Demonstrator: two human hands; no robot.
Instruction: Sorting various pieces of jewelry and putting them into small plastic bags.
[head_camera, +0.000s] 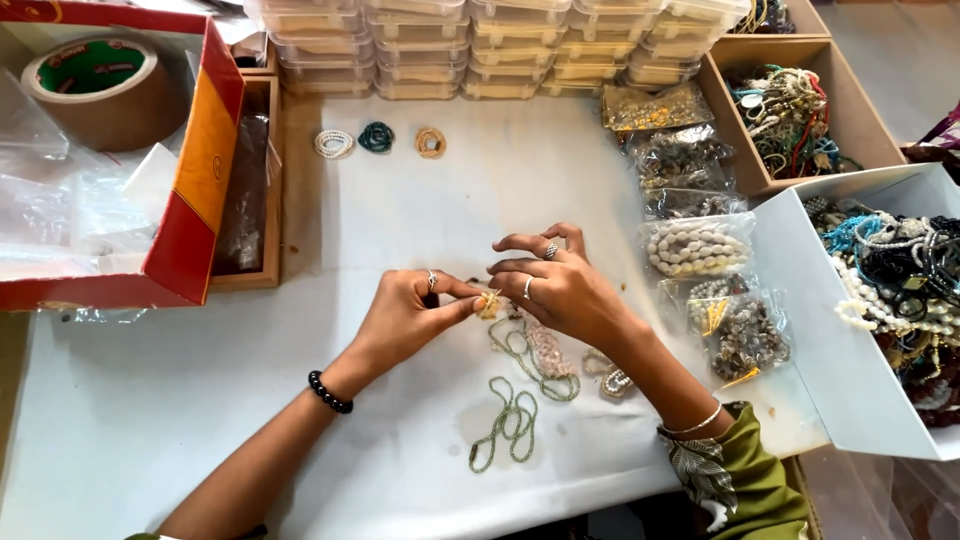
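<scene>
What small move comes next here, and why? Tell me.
Probably pull the small gold piece snug between both thumbs: the left hand and right hand pinch it together, with the green bead strand trailing loose below on the table.

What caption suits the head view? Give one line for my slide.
Left hand and right hand pinch a small golden bead piece above green bead strands on a white table.

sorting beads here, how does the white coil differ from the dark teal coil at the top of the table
The white coil is pale, pearl-like and lies leftmost; the dark teal coil is deep green-blue and lies just to its right. The white coil looks slightly wider and flatter, while the dark teal coil looks more tightly bunched. Both are small wound bead strands lying on the white table, far from the hands.
</scene>
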